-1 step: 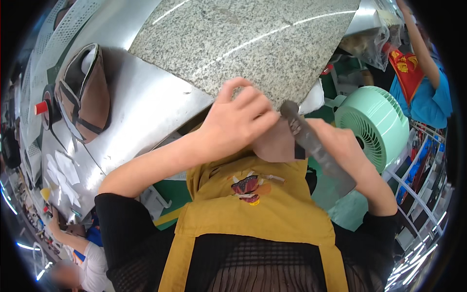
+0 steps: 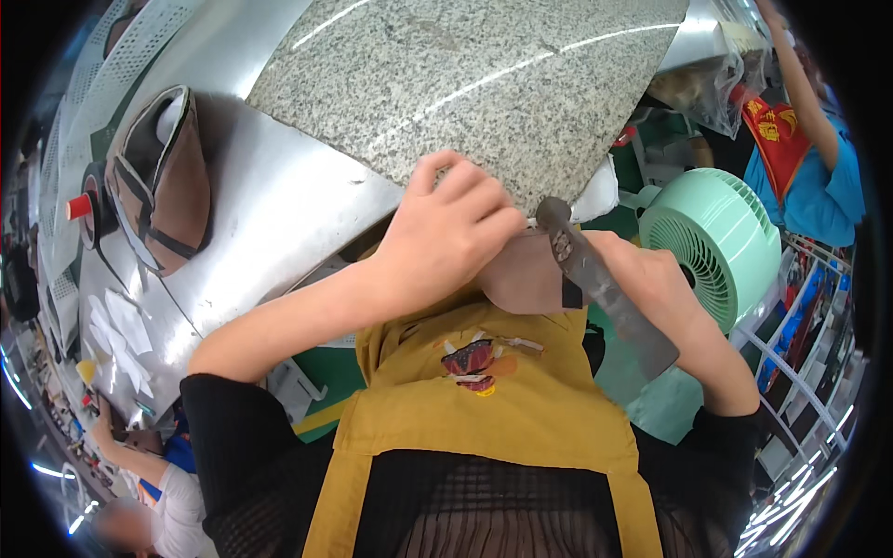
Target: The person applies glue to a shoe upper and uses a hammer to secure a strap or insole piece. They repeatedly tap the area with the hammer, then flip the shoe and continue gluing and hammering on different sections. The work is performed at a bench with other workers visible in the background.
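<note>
My right hand [image 2: 633,270] is closed around a hammer, its handle mostly hidden by my fingers. The hammer's dark metal head [image 2: 605,284] slants from a round face by the stone corner to a broad flat end near my wrist. My left hand [image 2: 456,223] has curled fingers gripping a brownish-pink shoe upper [image 2: 526,279] at the near corner of a speckled granite slab [image 2: 465,84]. The upper hangs past that corner in front of my yellow apron [image 2: 502,418]; its far part is hidden under my hand.
A similar brown upper [image 2: 181,200] stands on the metal table [image 2: 288,177] at left, beside a black tape roll [image 2: 93,209] and white paper pieces [image 2: 121,335]. A green fan [image 2: 712,237] is close to my right arm. Other people work at far right and lower left.
The hammer head and the brown upper have shifted very slightly toward me. Both hands keep their grip.
</note>
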A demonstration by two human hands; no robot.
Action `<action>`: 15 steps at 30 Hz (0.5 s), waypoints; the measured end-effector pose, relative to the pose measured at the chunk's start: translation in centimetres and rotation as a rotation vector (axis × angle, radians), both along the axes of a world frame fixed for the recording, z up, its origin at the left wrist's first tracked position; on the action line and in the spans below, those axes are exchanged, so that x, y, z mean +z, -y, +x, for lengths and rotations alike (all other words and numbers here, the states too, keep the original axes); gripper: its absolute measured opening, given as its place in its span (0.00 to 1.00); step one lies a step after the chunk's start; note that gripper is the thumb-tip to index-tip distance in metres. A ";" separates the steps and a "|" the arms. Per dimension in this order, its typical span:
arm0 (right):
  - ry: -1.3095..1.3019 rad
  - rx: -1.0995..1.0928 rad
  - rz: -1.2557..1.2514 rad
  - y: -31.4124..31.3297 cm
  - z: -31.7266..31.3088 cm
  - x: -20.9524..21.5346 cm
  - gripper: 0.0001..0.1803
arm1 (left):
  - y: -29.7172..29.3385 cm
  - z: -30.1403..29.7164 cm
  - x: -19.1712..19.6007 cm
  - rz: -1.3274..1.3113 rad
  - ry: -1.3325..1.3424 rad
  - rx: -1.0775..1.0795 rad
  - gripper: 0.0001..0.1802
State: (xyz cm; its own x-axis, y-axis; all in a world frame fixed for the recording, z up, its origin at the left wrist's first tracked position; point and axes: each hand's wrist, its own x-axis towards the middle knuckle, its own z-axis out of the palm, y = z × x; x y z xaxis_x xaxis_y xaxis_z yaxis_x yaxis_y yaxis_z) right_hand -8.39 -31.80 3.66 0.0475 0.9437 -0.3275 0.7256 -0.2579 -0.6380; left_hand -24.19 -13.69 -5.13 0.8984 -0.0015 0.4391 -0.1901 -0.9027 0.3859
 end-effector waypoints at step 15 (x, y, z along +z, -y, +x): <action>-0.112 -0.051 0.093 -1.5 0.8 1.1 0.19 | 0.0 -0.8 -0.5 0.211 0.143 -0.027 0.16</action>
State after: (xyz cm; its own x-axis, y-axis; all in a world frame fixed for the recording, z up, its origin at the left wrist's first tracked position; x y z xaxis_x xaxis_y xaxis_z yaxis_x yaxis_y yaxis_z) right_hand -7.59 -30.35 4.80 0.0646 0.9674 -0.2449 0.6359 -0.2290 -0.7370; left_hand -25.04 -13.72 -5.68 0.8257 -0.1292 0.5491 -0.2540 -0.9543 0.1574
